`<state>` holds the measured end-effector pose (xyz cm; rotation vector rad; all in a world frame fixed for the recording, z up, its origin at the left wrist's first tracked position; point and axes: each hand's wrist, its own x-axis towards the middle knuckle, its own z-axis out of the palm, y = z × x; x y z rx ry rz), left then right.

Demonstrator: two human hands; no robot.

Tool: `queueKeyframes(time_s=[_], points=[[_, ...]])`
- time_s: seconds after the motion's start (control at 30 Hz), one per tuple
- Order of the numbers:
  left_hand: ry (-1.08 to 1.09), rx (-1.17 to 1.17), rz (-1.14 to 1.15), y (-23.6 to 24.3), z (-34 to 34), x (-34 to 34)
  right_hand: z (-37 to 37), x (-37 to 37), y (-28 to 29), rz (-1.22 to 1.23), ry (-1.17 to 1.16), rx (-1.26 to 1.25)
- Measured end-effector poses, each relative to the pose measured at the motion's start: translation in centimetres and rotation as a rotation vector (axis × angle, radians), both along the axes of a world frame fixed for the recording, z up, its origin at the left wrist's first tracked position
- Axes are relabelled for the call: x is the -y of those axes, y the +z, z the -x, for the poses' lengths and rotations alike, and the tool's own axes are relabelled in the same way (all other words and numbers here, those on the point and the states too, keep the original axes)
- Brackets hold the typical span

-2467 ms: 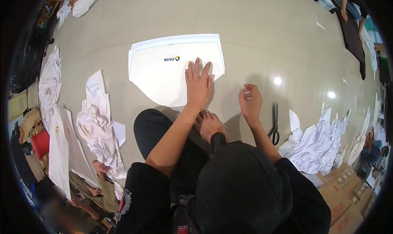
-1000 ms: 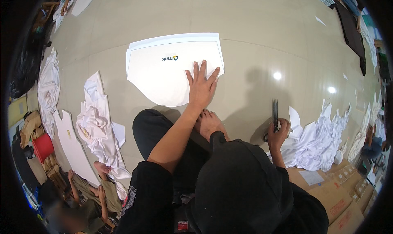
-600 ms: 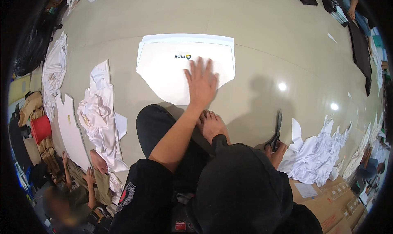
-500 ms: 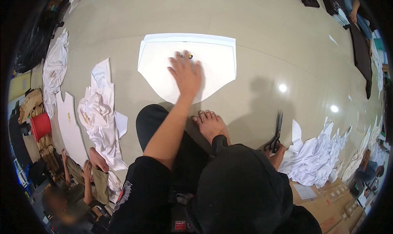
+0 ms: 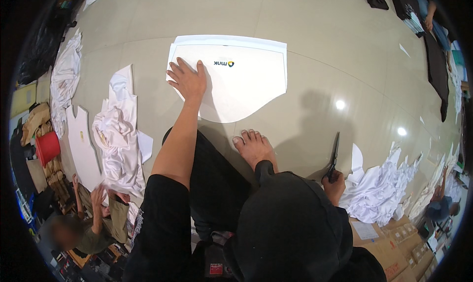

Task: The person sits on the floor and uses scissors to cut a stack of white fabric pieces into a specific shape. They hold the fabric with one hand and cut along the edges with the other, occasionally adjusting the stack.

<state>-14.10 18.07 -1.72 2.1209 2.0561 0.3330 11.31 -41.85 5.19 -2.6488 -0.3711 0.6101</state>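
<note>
A white cut fabric piece (image 5: pixel 246 87) with a curved near edge and a small printed logo lies flat on the tiled floor in front of me. Its far edge shows a second layer beneath. My left hand (image 5: pixel 188 81) rests on its left part, palm down, fingers spread. Off to the right, my right hand (image 5: pixel 335 182) is closed round the handles of black scissors (image 5: pixel 335 154), whose blades point away from me and look closed. My bare foot (image 5: pixel 254 146) stands just below the fabric's near edge.
White fabric scraps (image 5: pixel 379 188) are heaped right, beside cardboard boxes (image 5: pixel 399 242). Crumpled white fabric (image 5: pixel 118 134) and flat white pieces (image 5: pixel 84 146) lie left, near a co-worker (image 5: pixel 88 218) and a red container (image 5: pixel 47 149). Dark fabric (image 5: pixel 435 75) lies far right.
My left hand has slid left from the middle of the fabric to its left part, uncovering the logo. The scissors, still in my right hand, have shifted only slightly.
</note>
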Motion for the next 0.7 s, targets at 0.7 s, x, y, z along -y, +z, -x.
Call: queueKeyframes(time_s=[0.7], points=[[-0.214, -0.076, -0.08, 1.0, -2.9, 2.4, 0.8, -12.1, 3.0, -0.283, -0.133, -0.819]])
